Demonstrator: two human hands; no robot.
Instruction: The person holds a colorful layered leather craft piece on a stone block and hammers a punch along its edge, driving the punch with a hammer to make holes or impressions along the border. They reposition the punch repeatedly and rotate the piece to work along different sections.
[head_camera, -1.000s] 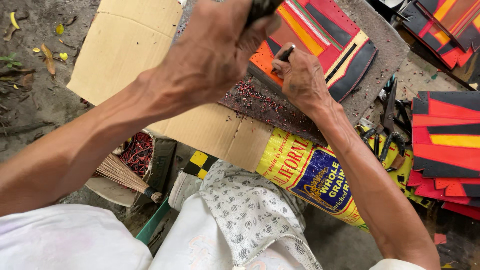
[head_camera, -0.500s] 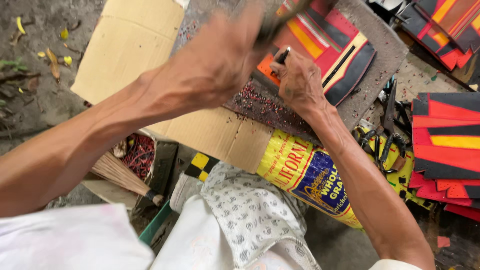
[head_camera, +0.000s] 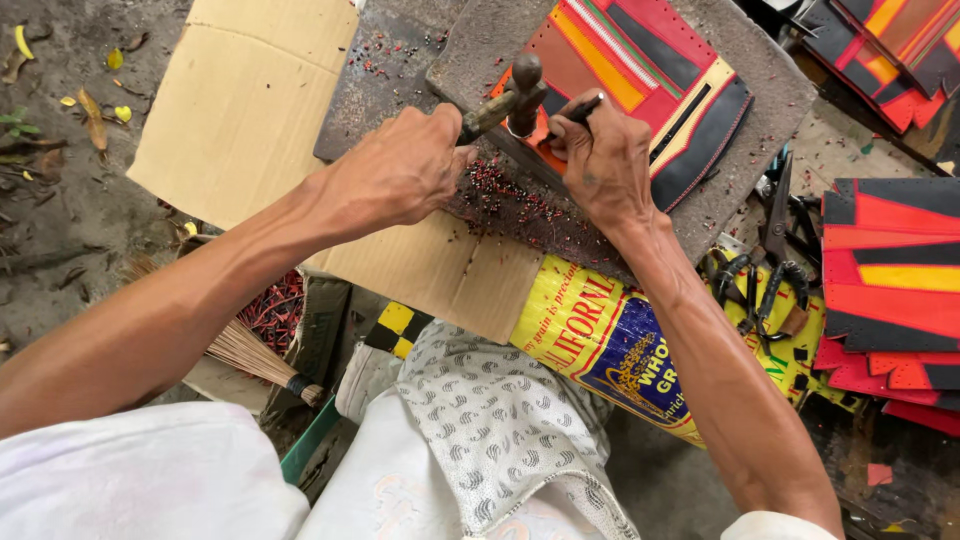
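Head view: left hand fisted on hammer, head at 2 o'clock from the fist, touching punch. Right hand pinches punch upright on striped piece, w/ slab under; pliers at 4 o'clock.

Punch tip hidden; stacked pieces cut off.

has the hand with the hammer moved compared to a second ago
Yes. The left hand has come down with the hammer toward the punch in the right hand, measured against the cardboard.
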